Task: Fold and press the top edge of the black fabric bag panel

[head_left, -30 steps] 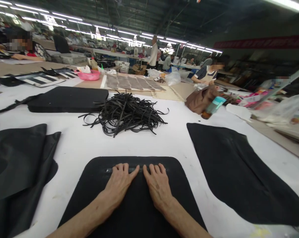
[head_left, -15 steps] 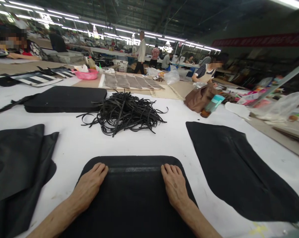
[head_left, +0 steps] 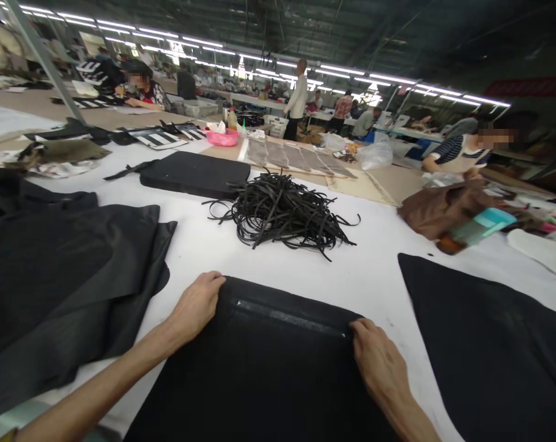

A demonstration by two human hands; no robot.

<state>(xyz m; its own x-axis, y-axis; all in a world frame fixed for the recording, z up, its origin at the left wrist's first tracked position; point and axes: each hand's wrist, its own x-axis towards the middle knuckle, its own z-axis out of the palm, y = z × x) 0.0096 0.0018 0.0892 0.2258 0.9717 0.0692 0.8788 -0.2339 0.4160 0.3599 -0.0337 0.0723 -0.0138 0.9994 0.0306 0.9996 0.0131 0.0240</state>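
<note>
In front of me is a black leather-like panel (head_left: 273,374) with a shiny strip (head_left: 289,317) across its upper part. My left hand (head_left: 199,307) is closed on the panel's far left corner. Its far right corner is pinched in my right hand (head_left: 376,350), thumb hidden. The far edge between the hands slopes down to the right, and the near end runs out of view. Beyond it lies a tangled heap of thin black strips (head_left: 287,215). More black sheets rest on either side, a layered pile (head_left: 75,270) at left and a single sheet (head_left: 489,350) at right.
A stack of black panels (head_left: 195,172) sits behind the heap, with a pink basin (head_left: 222,137) further back. To the right are a brown bag (head_left: 443,205) and a teal-lidded bottle (head_left: 483,228). Co-workers (head_left: 462,147) are at surrounding tables. A metal pole (head_left: 42,58) stands far left.
My hands have gone from lying on the panel's top to gripping its far corners, and the panel is now tilted. The view has swung left, so the surroundings appear shifted right.
</note>
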